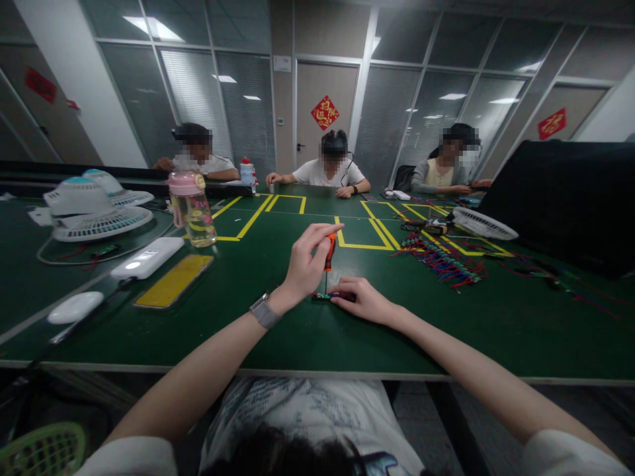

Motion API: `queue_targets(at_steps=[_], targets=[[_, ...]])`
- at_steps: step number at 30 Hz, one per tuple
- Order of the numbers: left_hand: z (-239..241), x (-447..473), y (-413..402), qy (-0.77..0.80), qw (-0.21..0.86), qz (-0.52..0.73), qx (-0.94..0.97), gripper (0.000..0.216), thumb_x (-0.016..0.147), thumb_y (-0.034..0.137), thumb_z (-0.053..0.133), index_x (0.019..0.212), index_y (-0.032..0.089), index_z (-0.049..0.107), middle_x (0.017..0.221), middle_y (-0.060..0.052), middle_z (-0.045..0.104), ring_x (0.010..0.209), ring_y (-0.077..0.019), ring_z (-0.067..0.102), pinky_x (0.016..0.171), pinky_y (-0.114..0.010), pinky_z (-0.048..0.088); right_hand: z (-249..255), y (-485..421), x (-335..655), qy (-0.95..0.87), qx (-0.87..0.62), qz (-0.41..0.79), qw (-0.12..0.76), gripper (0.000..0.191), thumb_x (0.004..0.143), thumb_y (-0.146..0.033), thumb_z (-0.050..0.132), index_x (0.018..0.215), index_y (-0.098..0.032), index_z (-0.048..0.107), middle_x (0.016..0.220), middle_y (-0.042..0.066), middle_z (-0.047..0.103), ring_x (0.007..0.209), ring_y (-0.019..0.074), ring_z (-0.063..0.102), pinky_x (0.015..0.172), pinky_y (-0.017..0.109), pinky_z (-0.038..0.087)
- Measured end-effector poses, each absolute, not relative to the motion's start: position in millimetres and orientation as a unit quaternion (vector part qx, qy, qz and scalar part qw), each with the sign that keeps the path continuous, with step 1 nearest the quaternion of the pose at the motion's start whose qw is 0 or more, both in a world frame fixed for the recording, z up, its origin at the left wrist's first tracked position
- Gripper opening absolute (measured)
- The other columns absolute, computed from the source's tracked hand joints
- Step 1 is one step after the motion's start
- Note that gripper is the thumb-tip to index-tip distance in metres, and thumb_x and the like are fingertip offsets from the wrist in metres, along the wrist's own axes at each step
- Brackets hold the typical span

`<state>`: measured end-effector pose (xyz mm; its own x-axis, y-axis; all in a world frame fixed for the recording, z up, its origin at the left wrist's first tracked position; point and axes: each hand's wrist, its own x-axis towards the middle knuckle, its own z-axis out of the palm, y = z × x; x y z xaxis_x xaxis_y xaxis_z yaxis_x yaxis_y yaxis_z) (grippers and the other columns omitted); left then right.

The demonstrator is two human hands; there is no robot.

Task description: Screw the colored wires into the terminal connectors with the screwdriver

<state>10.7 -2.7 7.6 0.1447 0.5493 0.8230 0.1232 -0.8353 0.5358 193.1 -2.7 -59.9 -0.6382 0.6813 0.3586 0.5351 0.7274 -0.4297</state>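
L hand (308,259) grips screwdriver (329,254), tip at circuit bd (321,297); R hand (368,303) holds bd; tabletop (317,344) runs to nr edge (347,376).

Door diamond (325,113) reads 招财进宝; right-door sign (551,124): 福.

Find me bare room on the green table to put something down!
Bare green shows between the yellow slab and left hand, and between the right forearm and wire bundle. It's crowded around the white fans and by the screwdriver.
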Motion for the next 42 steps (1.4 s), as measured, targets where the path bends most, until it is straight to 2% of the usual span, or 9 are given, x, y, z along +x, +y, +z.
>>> queue_targets(at_steps=[5, 9, 13, 16, 20, 25, 32, 35, 42], targets=[[3.9, 14.2, -1.0, 0.219, 0.254, 0.625, 0.705, 0.03, 0.095, 0.025, 0.047, 0.119, 0.019, 0.063, 0.117, -0.009, 0.065, 0.097, -0.0163, 0.067, 0.078, -0.028, 0.058, -60.6, -2.1, 192.6, -0.894, -0.339, 0.142, 0.256, 0.023, 0.09, -0.028, 0.057, 0.102, -0.016, 0.073, 0.078, 0.003, 0.061, 0.066, 0.0124, 0.055, 0.062, 0.023, 0.043], [5.1, 15.1, -2.8, 0.24, 0.194, 0.629, 0.713, 0.024, 0.089, 0.025, 0.06, 0.111, 0.021, 0.067, 0.105, -0.006, 0.067, 0.092, -0.0151, 0.065, 0.073, -0.024, 0.057, -59.5, -2.8, 192.0, -0.894, -0.339, 0.143, 0.256, 0.022, 0.09, -0.028, 0.057, 0.102, -0.016, 0.073, 0.077, 0.003, 0.061, 0.066, 0.0127, 0.055, 0.063, 0.024, 0.043], [8.7, 13.5, -5.8, 0.24, 0.125, 0.64, 0.719, 0.016, 0.082, 0.027, 0.069, 0.097, 0.021, 0.071, 0.093, -0.004, 0.06, 0.083, -0.013, 0.06, 0.071, -0.023, 0.054, -58.6, -3.6, 191.8, -0.893, -0.34, 0.141, 0.258, 0.022, 0.09, -0.029, 0.057, 0.101, -0.016, 0.073, 0.076, 0.003, 0.061, 0.065, 0.0128, 0.055, 0.063, 0.024, 0.044], [10.1, 12.0, -6.9, 0.248, 0.117, 0.635, 0.722, 0.018, 0.091, 0.026, 0.056, 0.098, 0.021, 0.072, 0.094, -0.005, 0.058, 0.086, -0.0134, 0.06, 0.075, -0.024, 0.053, -58.9, -3.5, 192.0, -0.893, -0.34, 0.14, 0.258, 0.023, 0.09, -0.029, 0.057, 0.101, -0.017, 0.073, 0.077, 0.003, 0.061, 0.065, 0.0126, 0.056, 0.063, 0.024, 0.044], [6.1, 11.2, -3.3, 0.237, 0.167, 0.619, 0.73, 0.03, 0.097, 0.022, 0.042, 0.112, 0.022, 0.067, 0.111, -0.007, 0.064, 0.103, -0.0166, 0.062, 0.089, -0.031, 0.052, -59.3, -3.0, 192.3, -0.894, -0.339, 0.142, 0.258, 0.023, 0.09, -0.029, 0.057, 0.102, -0.016, 0.073, 0.078, 0.003, 0.061, 0.065, 0.0127, 0.056, 0.063, 0.023, 0.044], [0.9, 13.8, 1.0, 0.228, 0.227, 0.623, 0.713, 0.029, 0.096, 0.026, 0.047, 0.119, 0.02, 0.063, 0.115, -0.009, 0.065, 0.099, -0.0168, 0.066, 0.082, -0.028, 0.057, -59.1, -2.9, 192.3, -0.895, -0.336, 0.143, 0.257, 0.023, 0.091, -0.029, 0.057, 0.102, -0.016, 0.072, 0.079, 0.004, 0.061, 0.067, 0.0131, 0.056, 0.063, 0.023, 0.044], [7.0, 14.0, -3.6, 0.251, 0.13, 0.623, 0.73, 0.018, 0.085, 0.025, 0.065, 0.102, 0.022, 0.07, 0.094, -0.004, 0.058, 0.086, -0.0132, 0.06, 0.074, -0.023, 0.054, -60.0, -2.2, 193.4, -0.894, -0.338, 0.147, 0.256, 0.022, 0.09, -0.029, 0.058, 0.102, -0.017, 0.073, 0.078, 0.003, 0.061, 0.066, 0.013, 0.055, 0.062, 0.024, 0.044], [7.7, 13.0, -4.3, 0.249, 0.138, 0.619, 0.732, 0.018, 0.089, 0.026, 0.059, 0.102, 0.022, 0.071, 0.094, -0.005, 0.055, 0.086, -0.0134, 0.059, 0.073, -0.023, 0.054, -59.2, -2.3, 194.5, -0.896, -0.332, 0.15, 0.255, 0.023, 0.089, -0.027, 0.059, 0.104, -0.017, 0.072, 0.078, 0.003, 0.059, 0.065, 0.0127, 0.055, 0.062, 0.024, 0.044], [4.4, 12.0, -1.9, 0.225, 0.219, 0.609, 0.729, 0.03, 0.097, 0.024, 0.042, 0.116, 0.022, 0.065, 0.118, -0.008, 0.062, 0.102, -0.0173, 0.064, 0.085, -0.03, 0.056, -54.7, -4.6, 195.7, -0.903, -0.32, 0.158, 0.24, 0.026, 0.086, -0.018, 0.056, 0.108, -0.015, 0.07, 0.08, 0.003, 0.057, 0.066, 0.0125, 0.054, 0.062, 0.024, 0.044]])
